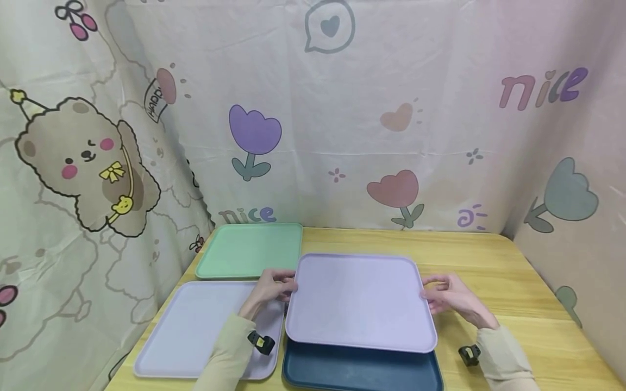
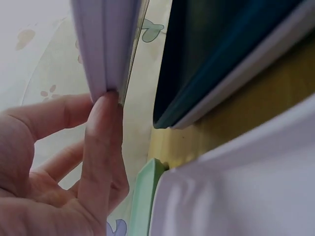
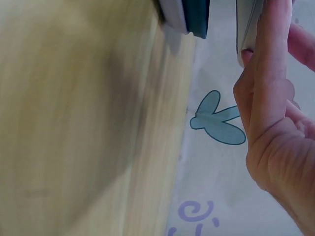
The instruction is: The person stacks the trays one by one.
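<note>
A lilac rectangular tray is held up level between both hands, over a dark blue tray. My left hand pinches its left edge, with thumb and fingers at the rim in the left wrist view. On the opposite side, my right hand grips the right edge; part of that grip is hidden behind the hand in the right wrist view. A gap shows between the raised tray and the dark blue one. Beneath the dark blue tray, a pale tray edge shows in the left wrist view.
Another lilac tray lies on the wooden table at the left, under my left forearm. Behind it sits a mint green tray near the back left corner. Printed curtains hang along the back and sides.
</note>
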Demonstrator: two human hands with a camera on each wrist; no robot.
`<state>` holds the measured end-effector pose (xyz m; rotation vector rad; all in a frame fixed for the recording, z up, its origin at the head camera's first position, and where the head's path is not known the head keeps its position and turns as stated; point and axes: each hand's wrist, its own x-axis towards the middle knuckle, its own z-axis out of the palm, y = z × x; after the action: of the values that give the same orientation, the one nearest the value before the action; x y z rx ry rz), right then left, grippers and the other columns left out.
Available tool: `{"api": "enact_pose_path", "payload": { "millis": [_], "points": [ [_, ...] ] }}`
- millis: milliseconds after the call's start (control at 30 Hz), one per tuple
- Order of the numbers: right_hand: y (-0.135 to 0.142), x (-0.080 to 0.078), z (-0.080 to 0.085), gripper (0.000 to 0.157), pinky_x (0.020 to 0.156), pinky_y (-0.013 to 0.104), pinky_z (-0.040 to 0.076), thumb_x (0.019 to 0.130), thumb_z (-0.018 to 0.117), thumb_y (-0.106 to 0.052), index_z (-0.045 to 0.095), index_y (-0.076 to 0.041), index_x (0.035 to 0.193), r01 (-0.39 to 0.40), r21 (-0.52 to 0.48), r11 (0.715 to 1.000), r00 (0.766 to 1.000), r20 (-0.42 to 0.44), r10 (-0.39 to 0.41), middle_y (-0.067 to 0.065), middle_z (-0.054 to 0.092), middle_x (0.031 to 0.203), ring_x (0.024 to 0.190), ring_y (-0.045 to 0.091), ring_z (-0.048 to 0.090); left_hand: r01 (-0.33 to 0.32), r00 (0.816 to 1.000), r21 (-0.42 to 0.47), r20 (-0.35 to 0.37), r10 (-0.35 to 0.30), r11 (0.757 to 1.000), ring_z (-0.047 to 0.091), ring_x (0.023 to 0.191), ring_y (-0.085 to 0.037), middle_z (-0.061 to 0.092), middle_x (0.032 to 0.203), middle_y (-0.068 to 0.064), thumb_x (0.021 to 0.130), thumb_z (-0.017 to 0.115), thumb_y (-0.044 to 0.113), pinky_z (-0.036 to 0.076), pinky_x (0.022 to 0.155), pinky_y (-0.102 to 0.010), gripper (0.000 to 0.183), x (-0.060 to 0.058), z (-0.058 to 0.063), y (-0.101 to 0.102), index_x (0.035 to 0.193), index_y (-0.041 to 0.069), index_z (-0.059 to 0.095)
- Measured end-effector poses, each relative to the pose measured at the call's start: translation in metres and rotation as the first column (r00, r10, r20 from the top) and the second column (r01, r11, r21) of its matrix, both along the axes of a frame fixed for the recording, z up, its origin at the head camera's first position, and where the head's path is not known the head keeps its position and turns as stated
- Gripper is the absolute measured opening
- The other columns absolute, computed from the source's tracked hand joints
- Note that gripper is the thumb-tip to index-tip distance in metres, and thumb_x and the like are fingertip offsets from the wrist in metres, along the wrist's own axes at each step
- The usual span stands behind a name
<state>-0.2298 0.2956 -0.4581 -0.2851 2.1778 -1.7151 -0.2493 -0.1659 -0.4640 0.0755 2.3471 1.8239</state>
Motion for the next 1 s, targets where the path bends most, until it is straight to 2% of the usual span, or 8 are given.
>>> {"api": "enact_pose_path", "payload": {
  "millis": [100,200,400,633,1000],
  "points": [
    [0.004,0.002,-0.003,0.05,0.066,0.031,0.064,0.095,0.066,-0.009,0.043,0.017,0.13,-0.039,-0.017,0.999,0.999,0.036,0.039,0.002,0.074,0.085,0.068,0.011,0.071,0.051,0.999,0.01,0.009,-0.051,0.999,0.061,0.058,-0.006,0.071,0.083,-0.004,0.083,0.072,0.0,0.055,0.053,-0.019,0.052,0.003,-0.002,-0.002,0.13,-0.016,0.057],
    [0.005,0.003,-0.006,0.056,0.067,0.034,0.065,0.095,0.066,-0.008,0.036,0.018,0.134,-0.062,-0.033,0.998,0.997,0.049,0.063,0.004,0.074,0.086,0.068,0.012,0.071,0.072,0.997,0.01,0.022,-0.072,0.997,0.06,0.056,-0.007,0.07,0.084,-0.005,0.083,0.072,0.001,0.055,0.053,-0.02,0.054,0.007,-0.004,-0.004,0.132,-0.016,0.055],
    [0.007,0.005,-0.014,0.072,0.068,0.038,0.065,0.094,0.066,-0.007,0.021,0.017,0.145,-0.111,-0.054,0.992,0.992,0.062,0.114,0.006,0.073,0.084,0.067,0.014,0.072,0.099,0.995,-0.001,0.034,-0.099,0.995,0.065,0.071,-0.01,0.069,0.089,-0.008,0.085,0.072,0.002,0.063,0.061,-0.028,0.054,0.014,-0.011,-0.008,0.133,-0.014,0.054],
    [0.011,0.008,-0.02,0.076,0.066,0.04,0.065,0.094,0.065,-0.007,0.016,0.015,0.147,-0.172,-0.052,0.984,0.983,0.061,0.175,0.005,0.071,0.082,0.065,0.012,0.072,0.134,0.99,0.005,0.045,-0.134,0.991,0.065,0.073,-0.01,0.068,0.092,-0.01,0.084,0.073,0.0,0.063,0.061,-0.027,0.052,0.021,-0.015,-0.01,0.13,-0.015,0.053],
    [0.011,0.013,-0.023,0.084,0.062,0.037,0.064,0.093,0.065,-0.005,0.007,0.011,0.151,-0.234,-0.074,0.969,0.968,0.072,0.239,0.005,0.071,0.08,0.063,0.011,0.072,0.203,0.977,-0.02,0.075,-0.201,0.979,0.063,0.076,-0.014,0.058,0.096,-0.01,0.084,0.071,-0.001,0.064,0.063,-0.031,0.047,0.03,-0.011,-0.009,0.123,-0.016,0.051]
  ]
}}
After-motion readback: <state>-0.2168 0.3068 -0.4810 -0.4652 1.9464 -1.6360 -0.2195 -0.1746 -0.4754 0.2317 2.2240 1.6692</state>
